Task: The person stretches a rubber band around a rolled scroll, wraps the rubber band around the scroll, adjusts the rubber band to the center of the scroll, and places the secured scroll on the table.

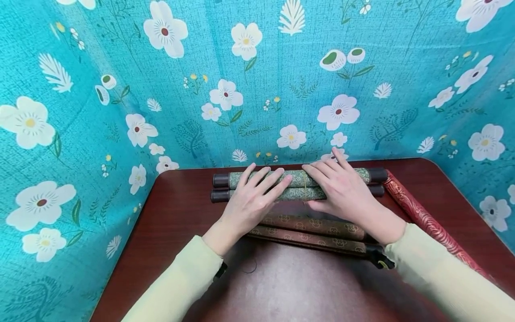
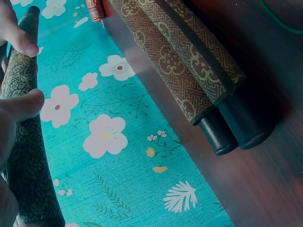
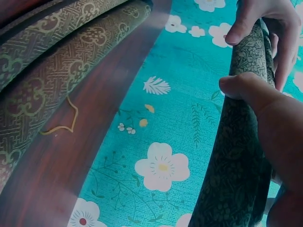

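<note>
A green patterned scroll, rolled in from both ends into two parallel rolls with dark end knobs, lies crosswise near the table's back edge. A thin yellow cord goes round it near the middle. My left hand grips its left half, fingers spread over the top. My right hand holds the right half, its thumb on the near side. In the right wrist view both thumbs press the green scroll; some right fingers are hidden behind it. The left wrist view shows the green scroll partly covered by fingers.
A brown patterned double-rolled scroll with dark knobs lies nearer me, partly under my forearms. A loose yellow cord curls beside it. A red scroll slants along the table's right side. Blue floral cloth hangs behind the table.
</note>
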### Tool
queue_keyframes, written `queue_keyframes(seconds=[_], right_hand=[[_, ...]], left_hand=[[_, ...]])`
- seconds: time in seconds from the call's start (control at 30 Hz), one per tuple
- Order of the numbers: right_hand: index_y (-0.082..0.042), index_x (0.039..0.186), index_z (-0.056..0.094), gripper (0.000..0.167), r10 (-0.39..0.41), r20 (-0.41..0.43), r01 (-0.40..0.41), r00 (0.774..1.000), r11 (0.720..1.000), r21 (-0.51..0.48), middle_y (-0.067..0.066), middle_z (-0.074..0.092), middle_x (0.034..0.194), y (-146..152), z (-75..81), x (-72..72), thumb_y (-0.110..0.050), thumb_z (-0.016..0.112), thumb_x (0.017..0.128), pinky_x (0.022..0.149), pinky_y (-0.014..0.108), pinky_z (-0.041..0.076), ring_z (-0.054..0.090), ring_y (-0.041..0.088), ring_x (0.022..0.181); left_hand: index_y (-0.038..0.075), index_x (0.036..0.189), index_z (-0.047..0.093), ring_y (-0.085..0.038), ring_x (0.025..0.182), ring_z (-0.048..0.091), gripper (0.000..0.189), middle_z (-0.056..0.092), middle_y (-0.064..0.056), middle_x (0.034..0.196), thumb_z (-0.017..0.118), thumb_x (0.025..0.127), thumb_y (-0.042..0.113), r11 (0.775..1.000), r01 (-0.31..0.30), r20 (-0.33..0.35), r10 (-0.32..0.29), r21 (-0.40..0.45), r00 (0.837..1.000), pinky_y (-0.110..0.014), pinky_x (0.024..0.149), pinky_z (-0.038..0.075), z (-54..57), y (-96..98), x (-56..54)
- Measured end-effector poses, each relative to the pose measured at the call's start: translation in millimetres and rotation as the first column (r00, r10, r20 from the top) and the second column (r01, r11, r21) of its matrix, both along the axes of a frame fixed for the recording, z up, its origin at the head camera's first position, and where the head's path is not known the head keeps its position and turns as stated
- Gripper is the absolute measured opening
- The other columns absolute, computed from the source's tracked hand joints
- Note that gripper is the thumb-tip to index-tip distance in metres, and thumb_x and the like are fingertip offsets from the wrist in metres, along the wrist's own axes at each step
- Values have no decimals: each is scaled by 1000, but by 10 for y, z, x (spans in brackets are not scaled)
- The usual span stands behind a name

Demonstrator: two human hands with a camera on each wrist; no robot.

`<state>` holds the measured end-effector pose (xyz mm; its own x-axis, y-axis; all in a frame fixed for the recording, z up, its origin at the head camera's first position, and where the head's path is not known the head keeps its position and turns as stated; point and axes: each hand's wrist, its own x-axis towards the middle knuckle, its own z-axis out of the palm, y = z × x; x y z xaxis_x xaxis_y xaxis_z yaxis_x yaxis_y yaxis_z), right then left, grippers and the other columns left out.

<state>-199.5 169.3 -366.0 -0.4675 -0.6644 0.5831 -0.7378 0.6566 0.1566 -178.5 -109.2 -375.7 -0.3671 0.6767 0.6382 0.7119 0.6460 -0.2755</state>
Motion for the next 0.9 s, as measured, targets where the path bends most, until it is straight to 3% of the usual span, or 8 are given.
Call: queue_keyframes(seconds=[0.37,0.7,0.9], right_hand=[[3,132,67,95,27,-18,-27,999,1000,-13,17,72,116,-98,30,-6,-44,104,58,124,64,32,63,39,111],[3,140,64,102,-16,9,16,1000,1000,7,19,70,124,-34,62,66,-56,99,65,127,63,26,63,41,118],[2,138,64,94,-16,18,16,1000,1000,15,19,70,124,9,38,57,-48,100,67,126,63,28,62,42,120]], left_hand=[[18,149,64,-30,132,61,74,66,-5,146,95,83,28,1000,14,-13,-14,21,1000,-58,119,42,-9,81,8],[18,151,62,-30,134,60,76,64,-5,148,95,84,28,1000,2,7,-2,-14,1000,-60,119,42,7,82,6],[18,151,62,-31,133,60,74,65,-6,147,94,84,26,1000,5,-3,-5,-16,1000,-59,119,42,8,68,9]])
